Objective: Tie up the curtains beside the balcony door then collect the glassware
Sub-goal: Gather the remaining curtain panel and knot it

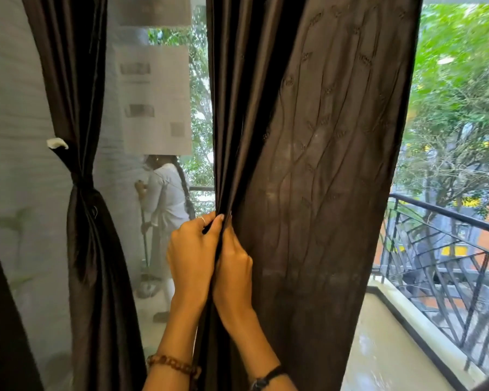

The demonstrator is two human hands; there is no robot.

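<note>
A wide dark brown curtain (316, 165) hangs loose in the middle of the view. My left hand (191, 252) and my right hand (235, 266) sit side by side at waist height, both pinching folds of its left edge. A second dark curtain (88, 221) at the left is gathered and tied at its middle, with a white wall hook (57, 143) beside it. No glassware is in view.
A glass pane (153, 94) between the curtains shows a person mopping outside. At the right an open balcony with a black metal railing (446, 249) and a wet tiled floor (390, 348). Trees and a street lie beyond.
</note>
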